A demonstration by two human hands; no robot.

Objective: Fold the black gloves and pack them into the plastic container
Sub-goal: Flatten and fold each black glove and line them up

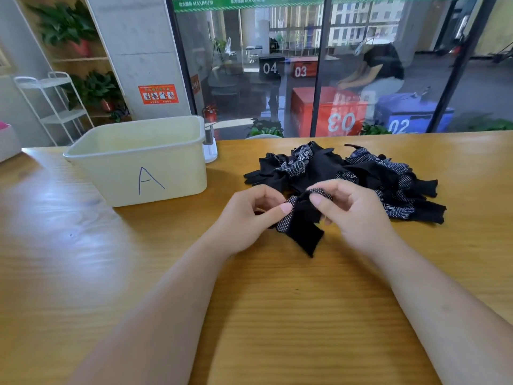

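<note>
Hands (248, 219) (354, 211) on glove (303, 232) beside plastic container (111, 168)

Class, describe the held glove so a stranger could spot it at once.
On the wooden table, right of the cream tub marked A, lies a pile of black gloves. In front of it, one glove is pinched by the left hand and right hand; the others lie loose.

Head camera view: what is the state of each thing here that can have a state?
Cream plastic container marked A: upright, no lid, no gloves visible inside.
Pile of black dotted fabric gloves: loose, unfolded, on the wooden table.
Single black dotted glove: crumpled, pinched by both hands.
Left hand: pinches the single glove.
Right hand: pinches the single glove.
</note>
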